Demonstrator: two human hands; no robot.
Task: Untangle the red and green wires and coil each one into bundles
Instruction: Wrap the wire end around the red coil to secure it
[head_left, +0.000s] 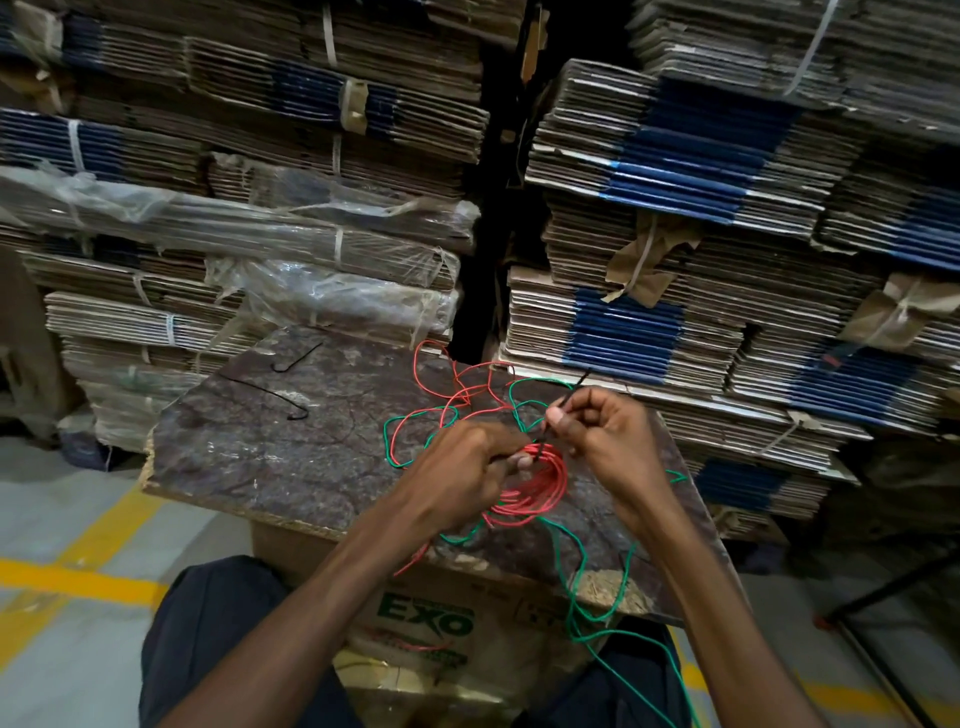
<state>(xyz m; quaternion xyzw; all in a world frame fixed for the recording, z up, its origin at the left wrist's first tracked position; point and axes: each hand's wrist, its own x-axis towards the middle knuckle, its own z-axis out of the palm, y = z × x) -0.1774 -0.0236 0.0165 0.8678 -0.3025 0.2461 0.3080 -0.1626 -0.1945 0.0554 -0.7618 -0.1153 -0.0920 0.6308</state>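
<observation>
A red wire coil (540, 486) lies on the dark board (291, 436), gathered into a bundle under my hands. My left hand (467, 462) grips the top of that coil. My right hand (602, 436) pinches a thin black tie (571, 392) that slants down to the coil. Loose red wire loops (457, 384) spread behind the hands. The green wire (576, 587) tangles among them and trails off the board's near edge toward my right knee.
Two more black ties (280, 395) lie on the board's left part. The board rests on a cardboard box (431, 629) between my knees. Strapped stacks of flattened cartons (675, 260) rise right behind. Yellow lines mark the grey floor (67, 545).
</observation>
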